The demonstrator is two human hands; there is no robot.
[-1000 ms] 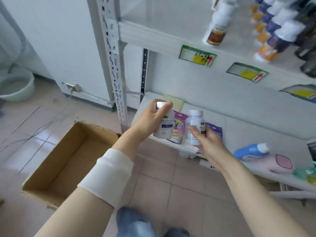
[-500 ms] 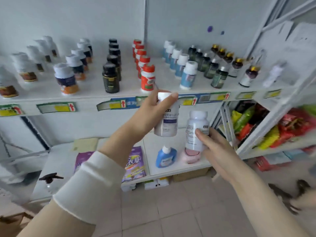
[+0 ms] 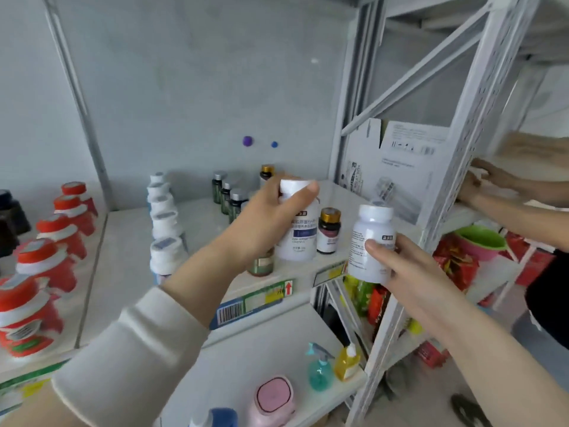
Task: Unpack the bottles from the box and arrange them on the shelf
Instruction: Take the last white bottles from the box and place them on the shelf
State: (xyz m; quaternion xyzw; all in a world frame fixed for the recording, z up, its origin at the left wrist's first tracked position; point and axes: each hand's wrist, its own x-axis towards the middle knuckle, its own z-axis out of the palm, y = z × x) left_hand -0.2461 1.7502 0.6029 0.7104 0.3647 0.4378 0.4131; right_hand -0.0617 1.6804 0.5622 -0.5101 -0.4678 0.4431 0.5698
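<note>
Head view: since half a second ago the camera has swung right and come closer to the upper shelf [image 3: 129,241], and both hands have carried their bottles up with it. The left hand [image 3: 264,223] still grips a white supplement bottle [image 3: 300,238] near its top, with the thumb lying across the cap edge and the fingers curled round the far side. This bottle is upright over the right end of the shelf, where before it hung in front of the shelf edge. The right hand [image 3: 409,272] still holds a second white bottle [image 3: 371,241] by its lower half, thumb pressed on the label. That bottle is upright just off the shelf's front right corner, over the price strip [image 3: 255,300].

Rows of red-capped bottles [image 3: 46,257] stand on the shelf to the left, with a line of white-capped bottles [image 3: 164,217] in the middle and dark silver-capped bottles [image 3: 229,195] behind the left hand. A gold-capped brown bottle [image 3: 329,231] stands between the two held bottles, and a small jar [image 3: 261,265] is half hidden under the left wrist. A flattened white carton [image 3: 397,167] leans at the shelf's right end, behind the perforated post [image 3: 462,143]. Another person's hands [image 3: 489,183] rest on the neighbouring rack. On the lower shelf stand a teal spray bottle [image 3: 320,371], a yellow bottle [image 3: 346,363] and a pink pack [image 3: 274,399]
</note>
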